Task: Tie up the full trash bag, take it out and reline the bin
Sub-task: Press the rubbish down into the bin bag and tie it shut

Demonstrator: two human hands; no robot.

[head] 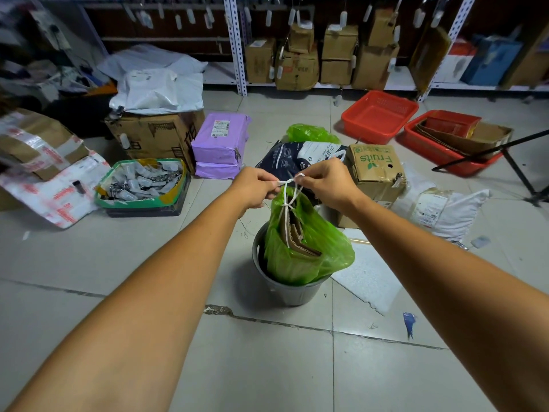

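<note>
A green trash bag with cardboard pieces inside stands in a grey bin on the tiled floor, its top rising well above the rim. White drawstrings cross in a knot above the bag's gathered mouth. My left hand pinches one string end on the left. My right hand pinches the other end on the right. Both hands hover just above the bag. A second crumpled green bag lies on the floor farther back.
Around the bin lie a "Fruits" carton, a dark printed sack, purple parcels, a tray of clips, two red baskets and white parcels. A black tripod leg stands at right. Shelving with cartons lines the back.
</note>
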